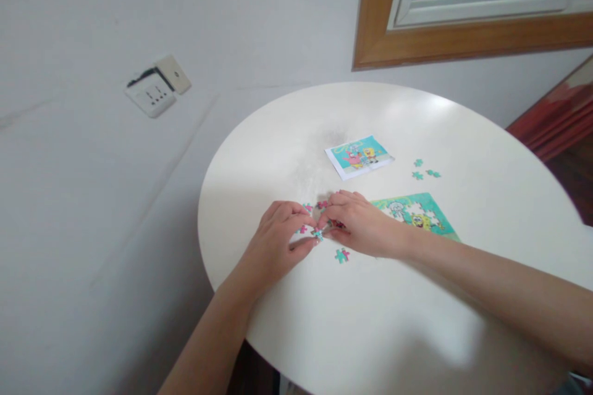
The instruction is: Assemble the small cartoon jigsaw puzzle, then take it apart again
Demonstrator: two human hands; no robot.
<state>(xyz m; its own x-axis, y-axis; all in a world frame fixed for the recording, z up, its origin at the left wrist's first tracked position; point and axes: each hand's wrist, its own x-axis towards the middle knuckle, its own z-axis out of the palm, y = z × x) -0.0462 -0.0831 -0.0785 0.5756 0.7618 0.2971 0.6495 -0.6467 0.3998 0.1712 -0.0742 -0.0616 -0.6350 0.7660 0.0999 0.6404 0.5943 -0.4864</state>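
My left hand [283, 237] and my right hand [356, 221] meet at the left-middle of the table, fingertips pinched around a small teal jigsaw puzzle piece [317, 234]. Part of that piece is hidden by the fingers. Pink and teal pieces lie close about the hands, among them a pink piece [322, 204] behind them and a teal-and-pink piece [342, 255] in front. Under my right forearm, partly covered by it, is the partly assembled cartoon puzzle [428, 202], with white gaps in it.
A cartoon picture card [361, 156] lies behind the hands on the round white table [278, 123]. To its right are several loose teal pieces [417, 176]. A wall with a power socket [152, 94] borders the table at the left, and a wood-framed window [377, 43] is behind.
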